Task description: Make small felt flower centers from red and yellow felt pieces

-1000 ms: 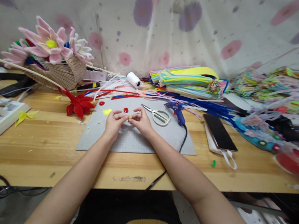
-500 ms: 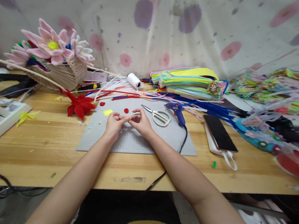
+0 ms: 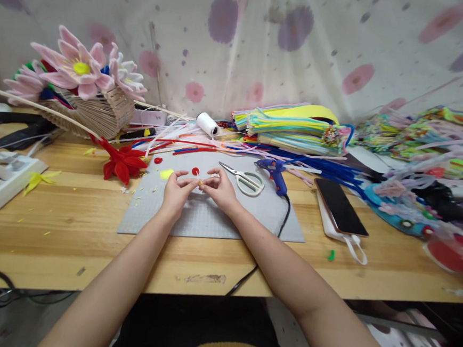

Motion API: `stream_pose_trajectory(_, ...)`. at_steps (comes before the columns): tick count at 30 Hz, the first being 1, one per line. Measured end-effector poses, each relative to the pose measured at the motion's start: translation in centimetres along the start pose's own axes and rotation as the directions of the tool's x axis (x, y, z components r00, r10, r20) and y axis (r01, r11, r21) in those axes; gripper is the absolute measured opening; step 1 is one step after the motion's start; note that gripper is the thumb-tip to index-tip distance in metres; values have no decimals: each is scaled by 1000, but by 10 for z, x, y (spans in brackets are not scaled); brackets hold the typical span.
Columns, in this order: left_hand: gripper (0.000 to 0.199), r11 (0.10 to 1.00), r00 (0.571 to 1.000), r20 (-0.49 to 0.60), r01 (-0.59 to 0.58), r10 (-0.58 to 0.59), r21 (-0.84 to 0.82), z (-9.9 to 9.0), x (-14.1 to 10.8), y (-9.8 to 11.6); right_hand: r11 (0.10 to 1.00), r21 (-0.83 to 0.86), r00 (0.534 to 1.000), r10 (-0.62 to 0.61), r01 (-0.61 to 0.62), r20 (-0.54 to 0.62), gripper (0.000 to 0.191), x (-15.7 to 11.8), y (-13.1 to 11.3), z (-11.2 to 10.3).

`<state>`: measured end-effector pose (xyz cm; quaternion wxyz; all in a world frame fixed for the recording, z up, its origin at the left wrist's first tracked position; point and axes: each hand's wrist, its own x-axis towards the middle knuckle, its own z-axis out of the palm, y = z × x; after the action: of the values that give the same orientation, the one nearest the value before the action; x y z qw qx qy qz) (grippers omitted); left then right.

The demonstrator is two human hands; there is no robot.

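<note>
My left hand [image 3: 177, 190] and my right hand [image 3: 219, 190] meet above the grey cutting mat [image 3: 148, 217], fingertips pinched together. Between them is something tiny and yellowish, with a thin pale strand rising from it; its kind is too small to make out. Just beyond the fingertips lies a round red piece [image 3: 195, 171]. A yellow piece [image 3: 166, 174] rests beside my left hand, and another small red piece [image 3: 158, 161] sits farther left. To the right of my right hand lie scissors [image 3: 250, 183] with pale handles, blades partly open.
A blue glue gun [image 3: 274, 174] trails its black cord across the mat's right side. Farther right is a phone [image 3: 343, 206] on a white block. A red fuzzy flower [image 3: 123, 164] lies left, near a basket of pink flowers [image 3: 79, 68]. Pipe cleaner bundles [image 3: 295, 127] line the back.
My fingertips have shifted slightly, and the tiny yellowish thing with its pale strand now shows between them. Both index fingers are lifted a little more. The things on the table stay put.
</note>
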<state>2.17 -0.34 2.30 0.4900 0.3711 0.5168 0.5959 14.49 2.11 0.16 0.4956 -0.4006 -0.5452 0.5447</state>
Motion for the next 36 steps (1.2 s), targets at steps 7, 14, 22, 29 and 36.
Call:
stream_pose_trajectory(7,49,997,996,-53,-75,75,4,1,3,-7,998,-53,1000,-17,17,3,41,-1,0,1)
stream_pose_trajectory(14,46,999,998,-62,-22,24,28,2,2,-6,1000,-18,998,23,-24,-50,39,-1,-1,1)
stream_pose_trajectory(22,52,999,999,-30,31,-30,21,-1,1,-2,1000,-4,1000,23,-23,-4,38,-1,-1,0)
stream_pose_trajectory(29,48,999,998,-40,40,-39,25,0,0,0,995,-98,1000,-26,26,5,35,-2,-4,0)
stream_pose_trajectory(36,47,999,1000,-30,3,-1,36,1,0,-2,972,-224,995,-84,71,-48,25,-4,-8,0)
